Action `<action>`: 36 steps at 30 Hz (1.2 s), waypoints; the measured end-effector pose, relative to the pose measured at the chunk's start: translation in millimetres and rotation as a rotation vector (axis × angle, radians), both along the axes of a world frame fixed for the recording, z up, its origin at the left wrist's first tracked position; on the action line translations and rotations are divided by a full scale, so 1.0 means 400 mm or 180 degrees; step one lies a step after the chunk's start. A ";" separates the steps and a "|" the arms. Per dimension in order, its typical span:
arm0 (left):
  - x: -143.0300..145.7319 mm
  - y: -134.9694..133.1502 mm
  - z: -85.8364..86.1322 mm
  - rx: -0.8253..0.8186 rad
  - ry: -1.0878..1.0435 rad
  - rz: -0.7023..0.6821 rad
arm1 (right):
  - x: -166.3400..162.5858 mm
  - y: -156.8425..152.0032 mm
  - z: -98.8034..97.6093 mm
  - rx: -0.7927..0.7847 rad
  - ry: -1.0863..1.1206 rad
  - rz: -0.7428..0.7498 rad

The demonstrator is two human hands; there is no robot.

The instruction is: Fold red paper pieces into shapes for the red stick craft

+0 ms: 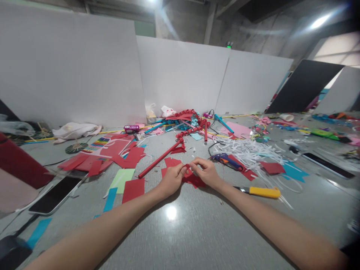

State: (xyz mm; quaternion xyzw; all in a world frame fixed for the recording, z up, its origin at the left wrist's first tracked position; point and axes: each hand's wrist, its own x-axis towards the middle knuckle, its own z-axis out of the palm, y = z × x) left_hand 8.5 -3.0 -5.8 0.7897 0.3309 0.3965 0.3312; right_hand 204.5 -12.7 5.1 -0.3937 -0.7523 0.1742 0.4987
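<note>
Both my hands meet at the middle of the grey table [182,232], pinching one small piece of red paper [194,180]. My left hand [172,179] grips its left edge with closed fingers. My right hand [206,171] pinches its top edge, fingers curled. More red paper scraps lie flat under and beside the piece. A long rolled red paper stick [160,159] runs diagonally just behind my left hand. A yellow-handled craft knife [261,192] lies right of my right wrist.
A blue glue gun [226,160] and shredded white paper [250,150] lie behind my right hand. Red sheets [112,153], a green sheet [122,179] and a phone [54,195] sit to the left. White partition boards [182,75] close off the back.
</note>
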 end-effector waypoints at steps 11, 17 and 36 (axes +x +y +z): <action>0.001 -0.002 0.003 0.0084 0.0060 0.0065 | -0.001 -0.004 0.006 -0.0118 0.0014 0.0167; 0.002 -0.001 0.001 0.0083 0.0112 0.0102 | -0.003 -0.003 0.006 -0.0109 -0.0013 0.0062; 0.004 -0.004 0.006 0.0007 0.0070 -0.0044 | -0.009 -0.011 0.010 -0.0237 -0.0031 0.0272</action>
